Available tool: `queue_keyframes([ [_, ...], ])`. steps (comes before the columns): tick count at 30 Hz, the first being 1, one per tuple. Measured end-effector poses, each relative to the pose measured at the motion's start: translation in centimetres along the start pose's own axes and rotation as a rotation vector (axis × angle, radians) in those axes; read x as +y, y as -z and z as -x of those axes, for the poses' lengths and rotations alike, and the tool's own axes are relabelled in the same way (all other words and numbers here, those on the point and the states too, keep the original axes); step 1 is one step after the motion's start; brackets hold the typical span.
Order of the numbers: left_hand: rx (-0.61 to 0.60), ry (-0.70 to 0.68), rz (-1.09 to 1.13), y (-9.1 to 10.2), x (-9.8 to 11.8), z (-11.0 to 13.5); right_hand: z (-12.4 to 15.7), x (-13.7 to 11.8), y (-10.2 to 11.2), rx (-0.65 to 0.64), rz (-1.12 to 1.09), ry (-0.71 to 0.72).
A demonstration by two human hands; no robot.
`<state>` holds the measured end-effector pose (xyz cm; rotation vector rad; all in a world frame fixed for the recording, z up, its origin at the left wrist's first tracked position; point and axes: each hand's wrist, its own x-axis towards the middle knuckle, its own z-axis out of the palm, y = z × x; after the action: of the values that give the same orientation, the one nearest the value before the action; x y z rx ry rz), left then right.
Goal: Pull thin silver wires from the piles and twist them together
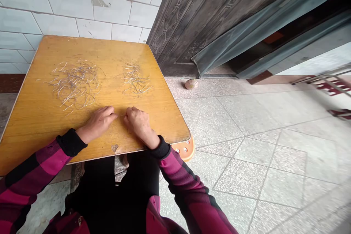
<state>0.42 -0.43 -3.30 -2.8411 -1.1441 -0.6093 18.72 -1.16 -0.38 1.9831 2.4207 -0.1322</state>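
Note:
Near the front edge of a yellow wooden table (109, 53), both hands are closed in a pinch, a short gap apart. A thin piece of wire (121, 115) runs faintly between them. My left hand (99, 122) grips one end with thumb and fingertips. My right hand (139, 123) is curled around the other part, and a small loop of wire shows under it. Beyond the left hand lies a large tangled pile of thin wires (78, 84). A smaller wire pile (135, 80) lies beyond the right hand.
White wall tiles (109, 12) rise behind the table, beside a dark carved wooden door (189, 18) and a grey-green curtain (233, 40). A roundish pale object (191, 84) rests on the floor. An orange stool (186, 148) pokes out beneath the table's right corner.

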Motion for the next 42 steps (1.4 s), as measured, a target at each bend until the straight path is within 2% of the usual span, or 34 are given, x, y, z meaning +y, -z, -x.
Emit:
queue_keyframes([
  [3,0.034,0.05,0.171,-0.2,-0.3,0.0,0.2,0.3,-0.2,0.03,-0.082,-0.031],
  [7,0.105,0.146,0.368,-0.1,-0.3,-0.2,0.4,0.5,-0.8,0.099,-0.305,-0.034],
  [10,0.031,0.261,0.505,0.4,-0.1,-0.6,0.7,0.3,-1.2,0.167,-0.503,0.031],
  [14,-0.14,0.45,0.841,1.2,-0.1,-1.0,1.0,0.2,-1.6,0.187,-0.755,0.111],
  [17,-0.181,0.551,1.047,1.8,-0.2,-1.3,0.9,0.5,-1.8,0.073,-1.003,0.115],
  [20,-0.228,0.64,1.263,2.4,-0.4,-1.3,0.8,0.9,-1.9,-0.171,-1.319,0.112],
  [23,-0.364,0.724,1.485,3.0,-0.7,-1.3,0.8,1.4,-1.8,-0.386,-1.556,0.095],
  [25,-0.457,0.761,1.566,3.3,-0.9,-1.3,0.8,1.8,-1.6,-0.47,-1.613,0.107],
  [27,-0.506,0.774,1.589,3.5,-0.9,-1.3,0.8,2.3,-1.3,-0.485,-1.579,0.177],
  [30,-0.524,0.762,1.562,3.6,-0.5,-1.3,0.9,2.8,-0.6,-0.329,-1.332,0.345],
  [33,-0.519,0.741,1.512,3.4,-0.1,-1.3,1.3,2.7,0.0,-0.07,-0.811,0.462],
  [36,-0.512,0.729,1.495,3.2,0.1,-1.3,2.0,2.0,-0.2,0.144,-0.343,0.489],
  [38,-0.507,0.728,1.499,3.0,0.1,-1.3,2.3,1.7,-0.8,0.24,-0.236,0.491],
  [42,-0.517,0.721,1.48,3.0,0.2,-1.2,2.6,2.3,-1.6,0.333,-0.231,0.558],
])
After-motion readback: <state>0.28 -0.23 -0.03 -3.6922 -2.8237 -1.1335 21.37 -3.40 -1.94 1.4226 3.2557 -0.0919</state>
